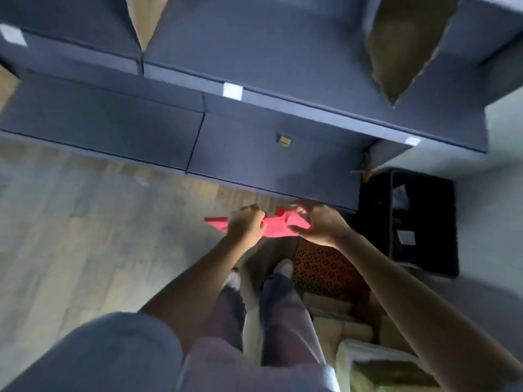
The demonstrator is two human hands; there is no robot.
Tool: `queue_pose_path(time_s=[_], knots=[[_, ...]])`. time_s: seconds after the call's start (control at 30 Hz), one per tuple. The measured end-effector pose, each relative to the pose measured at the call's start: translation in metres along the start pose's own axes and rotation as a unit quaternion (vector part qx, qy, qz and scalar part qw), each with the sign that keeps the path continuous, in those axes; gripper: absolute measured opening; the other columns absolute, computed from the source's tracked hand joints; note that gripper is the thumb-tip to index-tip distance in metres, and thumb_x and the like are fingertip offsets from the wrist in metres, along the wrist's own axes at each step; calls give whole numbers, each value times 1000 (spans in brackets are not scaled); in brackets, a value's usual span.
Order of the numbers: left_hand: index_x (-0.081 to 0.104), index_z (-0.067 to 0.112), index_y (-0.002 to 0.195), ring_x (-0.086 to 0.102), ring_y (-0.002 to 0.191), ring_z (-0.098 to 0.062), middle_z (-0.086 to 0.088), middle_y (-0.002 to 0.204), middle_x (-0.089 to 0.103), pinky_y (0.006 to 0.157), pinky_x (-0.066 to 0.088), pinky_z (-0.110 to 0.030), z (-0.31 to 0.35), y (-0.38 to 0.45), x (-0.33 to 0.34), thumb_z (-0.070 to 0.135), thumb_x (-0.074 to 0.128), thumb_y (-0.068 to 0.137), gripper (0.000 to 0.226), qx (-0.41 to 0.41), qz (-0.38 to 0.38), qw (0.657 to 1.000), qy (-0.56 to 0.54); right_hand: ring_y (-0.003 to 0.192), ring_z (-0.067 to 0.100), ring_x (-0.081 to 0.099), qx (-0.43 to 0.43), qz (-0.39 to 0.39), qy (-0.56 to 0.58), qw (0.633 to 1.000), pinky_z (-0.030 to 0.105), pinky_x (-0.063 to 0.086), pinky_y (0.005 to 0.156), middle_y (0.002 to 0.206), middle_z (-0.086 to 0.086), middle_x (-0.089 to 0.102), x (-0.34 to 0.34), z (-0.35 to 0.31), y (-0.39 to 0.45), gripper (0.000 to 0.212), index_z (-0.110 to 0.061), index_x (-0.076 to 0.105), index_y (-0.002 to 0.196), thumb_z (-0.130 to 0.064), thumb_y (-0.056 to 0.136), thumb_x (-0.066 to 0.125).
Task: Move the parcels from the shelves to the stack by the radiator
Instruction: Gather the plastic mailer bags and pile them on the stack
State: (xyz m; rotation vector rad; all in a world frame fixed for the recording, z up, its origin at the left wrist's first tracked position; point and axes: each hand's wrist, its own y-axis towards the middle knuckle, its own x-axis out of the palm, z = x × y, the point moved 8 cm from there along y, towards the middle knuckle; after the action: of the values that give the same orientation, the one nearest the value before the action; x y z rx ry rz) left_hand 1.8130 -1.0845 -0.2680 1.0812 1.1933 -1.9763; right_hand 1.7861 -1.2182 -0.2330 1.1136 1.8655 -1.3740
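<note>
A flat red parcel (276, 228) is held in front of me, just below the front edge of the lowest dark blue shelf (271, 162). My left hand (245, 226) grips its left part with curled fingers. My right hand (317, 223) holds its right end, thumb underneath and fingers bent over the top. The frame is blurred. Cardboard boxes (365, 335) lie in a pile at the bottom right, beside my legs.
Blue shelves (254, 52) rise above, with brown cardboard boxes (402, 49) on them. A black crate (418, 222) stands against the wall at right. An orange perforated panel (325, 267) lies near my feet. Wooden floor (99, 222) stretches to the left.
</note>
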Motion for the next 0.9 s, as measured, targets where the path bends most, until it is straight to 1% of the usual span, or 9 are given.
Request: queue_pose_path(time_s=[0.2,0.3,0.4,0.47,0.5,0.57,0.7,0.8,0.9], knots=[[67,10,104,60,106,-31,-6,114,63,81,45,-35,99,-32,-89,26,53,89,25,183,19,981,58,132,22,39,156,29,55,986,37,36,108,145,0,42,-45,54,-122,94,-27,32,143,-50,64,78],[68,10,103,60,106,-30,-5,113,64,79,44,-32,178,-53,-114,24,57,87,23,272,20,961,49,135,19,37,214,99,137,962,30,32,110,145,0,43,-59,88,-190,88,-23,42,139,-44,63,81],[69,10,96,60,105,-29,-6,107,66,78,44,-33,270,-83,-133,26,60,87,21,335,38,941,23,111,21,57,297,162,233,912,25,41,85,119,3,62,-57,122,-270,64,-15,59,122,-38,66,81],[70,14,102,60,107,-29,-5,110,68,81,44,-32,339,-112,-136,26,62,86,21,381,37,924,-2,79,22,56,359,209,293,861,26,38,66,86,5,62,-51,144,-335,34,-11,64,90,-38,71,76],[70,16,105,60,108,-28,-4,111,67,82,43,-30,375,-131,-133,24,62,86,22,413,35,910,-7,70,22,49,381,245,313,835,27,34,61,76,6,55,-49,157,-369,29,-11,57,70,-35,75,73],[70,17,106,60,108,-26,-2,111,67,84,45,-30,446,-169,-120,19,63,85,22,478,20,877,-28,64,22,36,424,329,318,781,28,26,56,67,10,42,-49,180,-445,47,-14,35,50,-30,82,66],[71,13,103,64,99,-27,-8,106,68,90,50,-39,572,-258,-89,6,64,82,23,590,-17,797,-130,56,16,28,499,478,294,661,32,25,56,52,1,29,-35,201,-610,50,-17,24,46,-10,82,58],[67,10,111,64,85,-23,-12,110,63,87,51,-32,638,-340,-75,2,58,85,28,646,-13,729,-225,39,7,27,541,556,275,568,28,28,51,41,-13,24,-10,191,-730,48,-18,28,45,3,79,56],[64,11,116,61,84,-21,-13,115,59,85,45,-27,681,-404,-49,4,56,87,31,674,-33,700,-233,33,6,28,576,651,233,435,26,23,44,35,-12,23,24,162,-842,52,-18,27,43,5,78,58]])
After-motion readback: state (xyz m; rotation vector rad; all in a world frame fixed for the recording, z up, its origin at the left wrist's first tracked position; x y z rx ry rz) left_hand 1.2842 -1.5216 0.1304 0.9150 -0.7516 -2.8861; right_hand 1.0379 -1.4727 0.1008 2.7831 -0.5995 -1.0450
